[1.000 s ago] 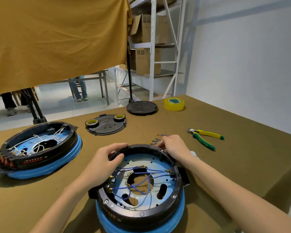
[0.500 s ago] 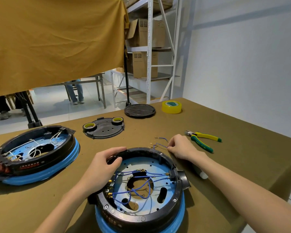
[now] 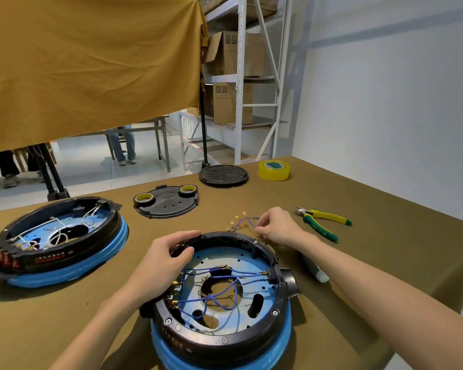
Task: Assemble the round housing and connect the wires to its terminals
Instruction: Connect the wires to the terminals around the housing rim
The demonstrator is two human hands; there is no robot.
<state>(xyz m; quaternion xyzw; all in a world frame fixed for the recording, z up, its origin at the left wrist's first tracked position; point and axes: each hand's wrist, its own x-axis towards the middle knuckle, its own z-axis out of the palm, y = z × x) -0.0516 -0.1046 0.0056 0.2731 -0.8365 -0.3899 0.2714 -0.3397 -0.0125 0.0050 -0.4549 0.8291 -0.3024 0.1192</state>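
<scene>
Olive-brown cloth covers the worktop; white wall on the right, metal shelving with cardboard boxes past the far edge, a mustard cloth hanging far left.

Round housing, black ring on a blue base, sits at the near edge, centre. Blue wires run across its blue inner plate to brass terminals at the left wall and to a black connector at the right wall, next to a black stub spout.

Left hand grips the housing's far-left rim, fingers curled over the edge, thumb inside. Right hand is just beyond the housing's far rim, fingertips pinching a loose blue wire with brass terminal ends; a few more small brass terminals lie on the cloth beside it.

Second housing, same type with white wires inside, sits near the left edge. Black cover plate with two tape rolls on it lies mid-worktop beyond the hands. Black round lid and a yellow tape roll sit at the far edge. Yellow-green cutters lie right of the right hand, apart from it. White object partly hidden under the right forearm, can't tell what it is.
</scene>
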